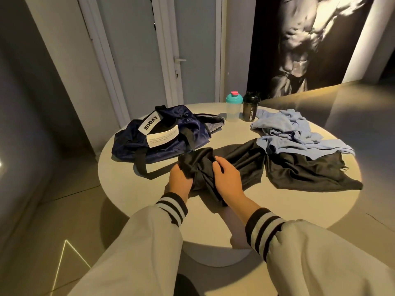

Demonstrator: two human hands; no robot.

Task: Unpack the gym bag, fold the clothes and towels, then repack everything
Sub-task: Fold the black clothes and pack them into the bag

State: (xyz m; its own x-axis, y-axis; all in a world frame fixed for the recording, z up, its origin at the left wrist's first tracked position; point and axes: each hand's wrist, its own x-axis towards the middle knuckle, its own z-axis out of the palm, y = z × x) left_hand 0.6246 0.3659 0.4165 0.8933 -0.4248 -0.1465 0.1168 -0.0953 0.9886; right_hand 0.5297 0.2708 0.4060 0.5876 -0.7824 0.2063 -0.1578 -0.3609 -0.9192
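Gathering a bunched black garment point(201, 163) at the near middle of the round table point(277, 210), both hands are closed on cloth. The left hand point(179, 180) grips the left side of the bunch, and the right hand point(226, 178) has its fingers curled into a fold on the right. Probable reason for the two-point hold: finding an edge so the piece can be drawn flat for folding.

The navy gym bag point(162, 137) is slumped at far left with its mouth open toward the right. It looks emptied and is set clear of the working patch. A light blue cloth point(284, 129) lies crumpled at far right, overlapping a spread black cloth point(310, 171). I cannot tell whether that one joins the held piece.

A teal-lidded shaker point(234, 107) and a black shaker point(250, 107) stand upright side by side at the far edge.

Nothing is folded yet. Unpacking appears done and folding is just starting.
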